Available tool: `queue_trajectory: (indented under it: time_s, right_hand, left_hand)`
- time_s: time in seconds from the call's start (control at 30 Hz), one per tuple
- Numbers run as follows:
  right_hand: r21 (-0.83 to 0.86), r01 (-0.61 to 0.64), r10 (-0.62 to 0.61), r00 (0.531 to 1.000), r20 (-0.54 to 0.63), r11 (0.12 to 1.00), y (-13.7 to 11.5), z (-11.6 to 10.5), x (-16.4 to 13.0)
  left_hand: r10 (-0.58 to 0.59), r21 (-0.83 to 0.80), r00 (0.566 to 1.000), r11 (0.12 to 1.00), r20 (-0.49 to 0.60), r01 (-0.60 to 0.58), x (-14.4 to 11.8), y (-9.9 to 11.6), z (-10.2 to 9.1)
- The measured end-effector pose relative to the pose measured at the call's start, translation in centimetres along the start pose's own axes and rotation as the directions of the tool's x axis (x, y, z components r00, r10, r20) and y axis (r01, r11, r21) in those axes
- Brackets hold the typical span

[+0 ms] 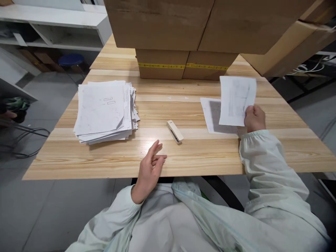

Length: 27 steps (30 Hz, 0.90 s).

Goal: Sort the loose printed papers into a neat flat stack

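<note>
Between the thumb and fingers of my right hand (255, 118) is a printed sheet of paper (236, 99), gripped at its lower right corner and raised over the table. Beneath it, partly hidden, another paper (211, 117) lies flat on the wood. My left hand (151, 168) hovers at the table's front edge, fingers apart and holding nothing. A cream stapler (175, 131) rests just beyond its fingertips. To the left stands a thick, uneven stack of papers (101, 112), its top sheet printed with small boxes.
Cardboard boxes (162, 59) with yellow tape are piled at the back of the wooden table (183, 157). Another carton (283, 45) stands at the back right. Beyond the left edge are a white shelf (65, 17), a blue stool (70, 59) and floor cables (28, 136).
</note>
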State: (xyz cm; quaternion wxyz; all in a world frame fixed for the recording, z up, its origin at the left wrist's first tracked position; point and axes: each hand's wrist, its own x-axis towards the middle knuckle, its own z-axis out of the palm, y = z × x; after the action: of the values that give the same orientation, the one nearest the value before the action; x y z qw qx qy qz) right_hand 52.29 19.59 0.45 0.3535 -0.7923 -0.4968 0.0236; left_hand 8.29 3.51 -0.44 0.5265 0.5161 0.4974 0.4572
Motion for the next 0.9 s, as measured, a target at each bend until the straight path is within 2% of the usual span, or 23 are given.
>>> queue_trajectory:
  time_s: [0.13,0.33,0.57,0.9]
  right_hand:
    - [-0.107,-0.097,0.105,0.992,0.076,0.990,0.1,1.5,-0.6]
    - [-0.240,-0.114,0.156,0.973,0.168,0.964,-0.4,1.2,-2.3]
    - [-0.353,-0.114,0.185,0.967,0.175,0.929,-0.7,1.5,-2.6]
    - [-0.397,-0.119,0.201,0.964,0.173,0.910,-0.8,1.5,-2.3]
  left_hand:
    - [-0.016,-0.019,0.997,1.000,-0.078,0.015,-0.5,-1.0,-0.9]
    - [0.010,0.063,0.997,0.998,-0.074,-0.006,-0.5,-0.7,-0.5]
    - [0.048,0.097,0.996,0.994,-0.076,-0.041,-0.5,-0.9,-0.5]
    - [0.039,0.121,0.995,0.992,-0.091,-0.028,-0.5,-0.8,-0.5]
